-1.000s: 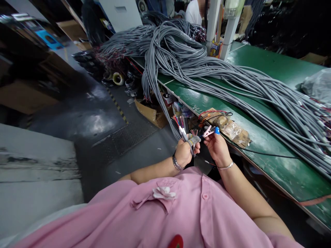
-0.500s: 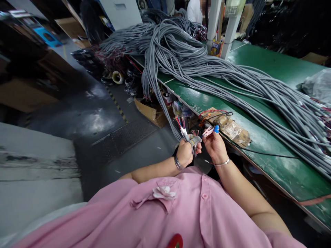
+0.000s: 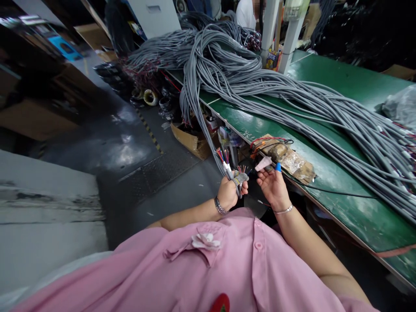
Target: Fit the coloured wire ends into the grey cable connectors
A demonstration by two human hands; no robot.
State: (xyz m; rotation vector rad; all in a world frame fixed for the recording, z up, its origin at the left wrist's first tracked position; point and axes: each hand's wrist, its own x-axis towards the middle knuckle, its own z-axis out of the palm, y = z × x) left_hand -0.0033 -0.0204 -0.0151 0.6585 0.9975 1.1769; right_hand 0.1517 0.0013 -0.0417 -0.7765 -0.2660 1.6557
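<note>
My left hand [image 3: 228,193] is closed around several grey cables [image 3: 229,174] in front of my body. A grey covering wraps its thumb. White sleeves and stripped ends with red, blue and other coloured wires [image 3: 222,154] stick up from the grip, with a second tuft of thin reddish wires [image 3: 241,168] beside the thumb. To the right, my right hand [image 3: 272,187] is palm up, its thumb and index finger apart. The thumb has a blue fingertip cover [image 3: 278,167]; a pale pink piece [image 3: 263,163], seemingly a wrap, sits at the index finger.
A green table [image 3: 360,216] runs along my right, bearing a long heap of grey cables [image 3: 224,82]. On its near edge lies a tape-wrapped cardboard piece [image 3: 292,162] with red and black wires. A cardboard box [image 3: 188,141] stands below. A person in white [image 3: 245,15] is at the back.
My right hand has moved slightly right, away from the wires, and its thumb has parted from the index finger. My left hand has shifted a little left, still holding the cables.
</note>
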